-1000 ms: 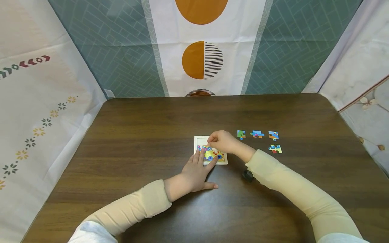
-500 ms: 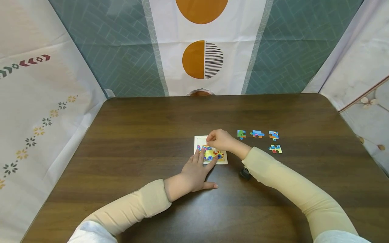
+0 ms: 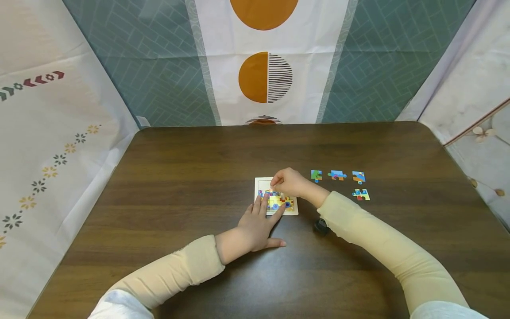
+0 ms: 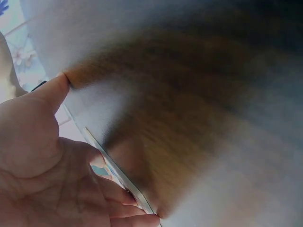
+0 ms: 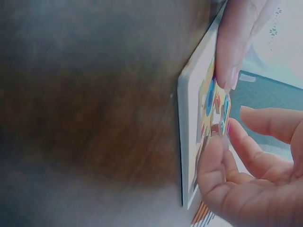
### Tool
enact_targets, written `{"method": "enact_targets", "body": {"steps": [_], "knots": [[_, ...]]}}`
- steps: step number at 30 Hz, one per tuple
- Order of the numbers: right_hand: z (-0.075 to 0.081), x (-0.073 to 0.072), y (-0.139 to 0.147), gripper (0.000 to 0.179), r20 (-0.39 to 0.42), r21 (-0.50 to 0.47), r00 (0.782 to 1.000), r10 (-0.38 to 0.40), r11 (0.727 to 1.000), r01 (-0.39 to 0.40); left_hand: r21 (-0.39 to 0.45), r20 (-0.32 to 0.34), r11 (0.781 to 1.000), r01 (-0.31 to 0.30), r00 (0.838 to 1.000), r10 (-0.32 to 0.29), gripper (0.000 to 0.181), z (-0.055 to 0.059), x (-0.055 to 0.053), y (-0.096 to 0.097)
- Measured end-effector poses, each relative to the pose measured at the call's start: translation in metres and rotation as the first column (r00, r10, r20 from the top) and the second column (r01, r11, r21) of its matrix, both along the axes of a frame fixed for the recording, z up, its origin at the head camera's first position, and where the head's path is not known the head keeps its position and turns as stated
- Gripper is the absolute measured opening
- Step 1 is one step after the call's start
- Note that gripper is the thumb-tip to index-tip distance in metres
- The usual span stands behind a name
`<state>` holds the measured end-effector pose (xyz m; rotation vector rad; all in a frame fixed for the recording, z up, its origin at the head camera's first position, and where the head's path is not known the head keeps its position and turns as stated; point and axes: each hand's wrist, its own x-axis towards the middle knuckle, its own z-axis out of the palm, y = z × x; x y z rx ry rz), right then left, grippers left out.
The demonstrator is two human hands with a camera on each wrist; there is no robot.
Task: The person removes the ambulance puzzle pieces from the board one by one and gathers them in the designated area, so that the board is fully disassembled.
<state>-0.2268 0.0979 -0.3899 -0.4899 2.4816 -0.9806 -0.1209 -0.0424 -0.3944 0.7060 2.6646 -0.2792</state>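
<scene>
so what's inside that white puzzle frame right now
Inside the white puzzle frame, puzzle pieces show yellow and blue shapes, with a pale area toward the far side. What lies beneath the left hand and behind the right hand can't be seen.

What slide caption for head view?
Left hand touches pale-rimmed rectangular puzzle tray, right hand over it; four colourful jigsaw pieces lie right of it.
</scene>
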Motion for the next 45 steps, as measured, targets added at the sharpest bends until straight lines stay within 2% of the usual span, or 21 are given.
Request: {"method": "enact_targets", "body": {"steps": [3,9,19,26,37,45], "knots": [[0.001,0.0,0.0,0.016,0.008,0.009,1.0,-0.016,1.0,0.016,-0.006,0.01,1.0,0.002,1.0,-0.002,0.086,-0.001,0.0,0.0],[0.001,-0.002,0.001,0.015,0.073,-0.03,0.996,-0.048,0.998,0.051,-0.027,0.012,1.0,0.003,1.0,-0.002,0.087,-0.002,0.0,0.001],[-0.006,-0.012,0.003,0.015,0.14,-0.062,0.989,-0.051,0.996,0.06,-0.056,0.014,0.998,-0.006,1.0,0.007,0.088,-0.002,-0.001,0.003],[-0.006,-0.014,0.003,0.015,0.195,-0.082,0.979,-0.064,0.993,0.081,-0.056,0.009,0.998,-0.013,1.0,0.013,0.099,-0.003,0.0,0.004],[-0.004,-0.016,0.002,0.015,0.237,-0.073,0.969,-0.065,0.994,0.084,-0.055,0.008,0.998,-0.013,1.0,0.013,0.099,-0.004,0.002,0.004],[-0.007,-0.015,0.001,0.014,0.202,-0.073,0.978,-0.055,0.995,0.071,0.02,0.075,0.999,-0.029,0.997,0.028,0.099,-0.003,-0.001,0.0]]}}
